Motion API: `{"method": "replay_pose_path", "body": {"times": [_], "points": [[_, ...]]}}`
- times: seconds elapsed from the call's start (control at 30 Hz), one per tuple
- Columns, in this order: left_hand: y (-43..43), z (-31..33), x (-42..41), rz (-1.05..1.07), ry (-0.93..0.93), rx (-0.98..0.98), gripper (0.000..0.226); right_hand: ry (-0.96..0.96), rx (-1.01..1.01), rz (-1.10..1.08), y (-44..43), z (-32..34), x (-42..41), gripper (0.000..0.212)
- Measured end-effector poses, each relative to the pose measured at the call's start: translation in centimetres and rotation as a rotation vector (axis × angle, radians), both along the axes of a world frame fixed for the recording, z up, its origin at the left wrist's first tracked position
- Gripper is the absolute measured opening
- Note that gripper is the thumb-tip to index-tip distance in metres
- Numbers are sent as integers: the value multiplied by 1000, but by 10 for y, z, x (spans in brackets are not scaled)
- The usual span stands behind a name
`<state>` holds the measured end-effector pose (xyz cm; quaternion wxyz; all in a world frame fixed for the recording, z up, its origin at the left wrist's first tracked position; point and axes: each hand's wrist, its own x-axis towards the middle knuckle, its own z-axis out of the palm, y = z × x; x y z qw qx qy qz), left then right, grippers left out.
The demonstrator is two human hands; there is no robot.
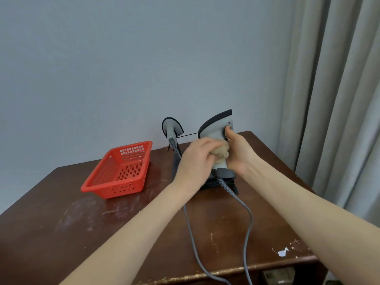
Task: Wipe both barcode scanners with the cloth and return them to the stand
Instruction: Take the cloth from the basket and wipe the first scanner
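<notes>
The task is in its wiping stage, with 1 of the 2 scanners in hand. The right hand [236, 153] grips the handle of a grey-and-black scanner [216, 125], fingers curled round it and a fingertip near the trigger, holding it upright just above the dark stand [209, 184] at the back of the table [102, 233]. The left hand [195, 159] is closed around a bunched tan cloth [221, 154] and presses it against the left side of that handle, so the cloth is touching the scanner and not the table. The second scanner [171, 128] hangs on the stand to the left, head up and facing the wall, untouched by either hand; nothing shows whether it has been wiped. Both grey cables [246, 223] trail from the scanners across the table and over its front edge. A red basket [121, 189] sits well to the left, apart from the work. By my reading, no more than half the job is done: the held scanner needs its wipe finished, head included, and then a return to the stand; the other may need lifting off, wiping and hanging back. The cable under the held scanner could snag on the stand during the return.
</notes>
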<state>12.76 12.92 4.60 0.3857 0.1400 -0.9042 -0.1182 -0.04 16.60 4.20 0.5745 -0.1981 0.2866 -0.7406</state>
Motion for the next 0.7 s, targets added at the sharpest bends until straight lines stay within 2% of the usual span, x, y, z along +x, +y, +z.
{"method": "replay_pose_path", "body": {"times": [0.13,0.33,0.53,0.7], "points": [[0,-6,6,-55,-45,4,39,34,49,3,-1,-5,-1,57],[-20,13,-4,106,58,93,33,23,-33,-13,-2,-4,4,50],[10,-15,0,-59,-59,-2,34,39,83,-35,0,-6,-2,50],[-11,3,-7,30,-19,53,29,5,-13,-15,1,-6,4,49]]}}
